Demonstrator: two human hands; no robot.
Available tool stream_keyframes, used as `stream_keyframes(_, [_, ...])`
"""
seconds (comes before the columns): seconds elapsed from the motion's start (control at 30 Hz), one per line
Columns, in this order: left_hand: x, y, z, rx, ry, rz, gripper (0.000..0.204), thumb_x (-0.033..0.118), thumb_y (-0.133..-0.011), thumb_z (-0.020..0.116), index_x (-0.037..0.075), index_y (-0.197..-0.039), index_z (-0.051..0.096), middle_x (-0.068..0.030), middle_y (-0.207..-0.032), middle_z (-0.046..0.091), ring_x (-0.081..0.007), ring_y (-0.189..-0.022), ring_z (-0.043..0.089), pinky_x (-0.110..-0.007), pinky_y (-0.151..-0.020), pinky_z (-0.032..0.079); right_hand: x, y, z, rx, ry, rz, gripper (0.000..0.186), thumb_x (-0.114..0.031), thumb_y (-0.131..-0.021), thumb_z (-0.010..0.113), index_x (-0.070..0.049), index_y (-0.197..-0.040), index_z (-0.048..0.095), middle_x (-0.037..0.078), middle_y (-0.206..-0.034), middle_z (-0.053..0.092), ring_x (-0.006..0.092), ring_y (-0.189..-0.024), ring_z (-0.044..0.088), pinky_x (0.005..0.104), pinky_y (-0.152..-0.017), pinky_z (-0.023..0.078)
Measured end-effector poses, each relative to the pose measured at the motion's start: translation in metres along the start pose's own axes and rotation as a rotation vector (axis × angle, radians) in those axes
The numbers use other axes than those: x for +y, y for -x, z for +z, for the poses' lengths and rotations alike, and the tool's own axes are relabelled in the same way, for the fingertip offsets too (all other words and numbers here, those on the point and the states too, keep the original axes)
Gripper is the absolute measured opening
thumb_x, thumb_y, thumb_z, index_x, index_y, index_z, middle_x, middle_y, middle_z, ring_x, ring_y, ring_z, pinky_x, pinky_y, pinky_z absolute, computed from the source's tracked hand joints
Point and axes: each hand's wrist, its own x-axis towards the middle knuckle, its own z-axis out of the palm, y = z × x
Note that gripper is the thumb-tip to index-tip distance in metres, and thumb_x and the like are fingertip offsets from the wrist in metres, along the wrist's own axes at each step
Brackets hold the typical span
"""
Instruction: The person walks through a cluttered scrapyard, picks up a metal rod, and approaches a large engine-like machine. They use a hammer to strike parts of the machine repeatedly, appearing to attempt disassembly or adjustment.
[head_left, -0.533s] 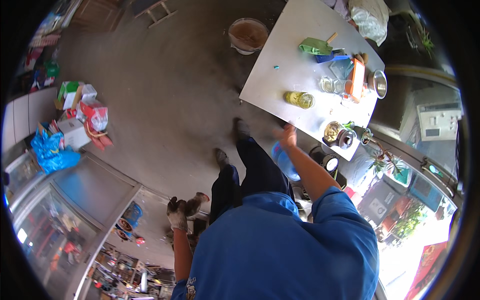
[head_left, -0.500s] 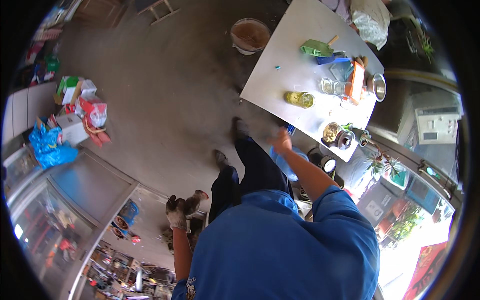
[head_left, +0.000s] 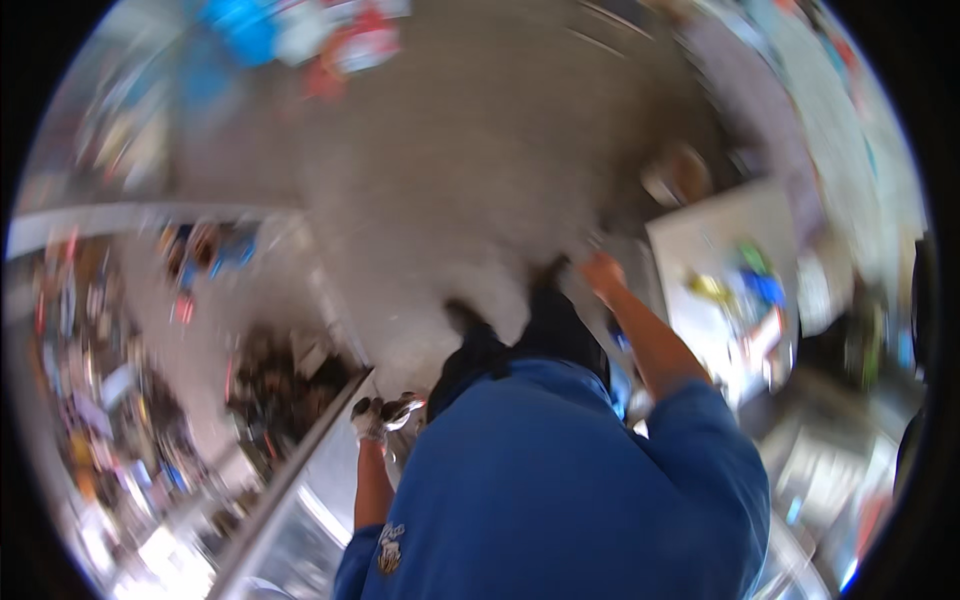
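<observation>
Left hand (head_left: 368,418) grips a small dark object (head_left: 397,410); right hand (head_left: 603,272) beside the white table (head_left: 700,250).

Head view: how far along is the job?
Done: nothing clearly finished; the frame is motion-blurred. In hand: the left hand is at a small dark-and-white thing, grip unclear; the right hand reaches the corner of the white table. Left: the coloured items on it, neither hand on them.

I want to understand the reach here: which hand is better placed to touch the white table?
Probably the right. The right hand is stretched out close to the corner of the white table. The left hand is far from it, by a glass counter, and seems to hold something small; blur hides what.
</observation>
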Motion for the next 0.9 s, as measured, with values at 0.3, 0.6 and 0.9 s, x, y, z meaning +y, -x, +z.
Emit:
stream_keyframes(0.3, [-0.011,-0.013,-0.098,0.177,0.523,-0.145,0.055,0.005,-0.091,0.067,-0.012,-0.139,0.047,-0.0224,-0.095,0.075,-0.0281,-0.080,0.076,-0.037,-0.071,0.061,-0.164,-0.011,0.100,-0.246,-0.239,-0.286,0.029,-0.014,-0.088,0.069,-0.007,-0.116,0.065,0.002,-0.077,0.061,0.0116,-0.061,0.055,0.0293,-0.052,0.043])
stream_keyframes(0.6, [0.081,-0.110,-0.214,0.356,1.224,-0.044,0.028,0.012,-0.097,0.067,-0.005,-0.119,0.062,-0.0148,-0.101,0.073,-0.0300,-0.085,0.076,-0.040,-0.072,0.064,-0.528,-0.039,0.166,-0.406,0.270,-0.525,0.040,-0.015,-0.091,0.069,0.004,-0.125,0.064,0.015,-0.112,0.071,0.0265,-0.096,0.069,0.0368,-0.081,0.055])
stream_keyframes(0.9, [0.257,-0.158,-0.408,0.412,1.492,0.278,0.040,0.023,-0.103,0.063,-0.003,-0.133,0.057,-0.0186,-0.120,0.071,-0.0284,-0.110,0.070,-0.039,-0.092,0.058,-0.949,0.187,0.325,-1.076,0.239,-1.069,0.055,-0.018,-0.096,0.072,-0.003,-0.145,0.052,0.018,-0.135,0.064,0.0265,-0.126,0.062,0.0386,-0.106,0.051])
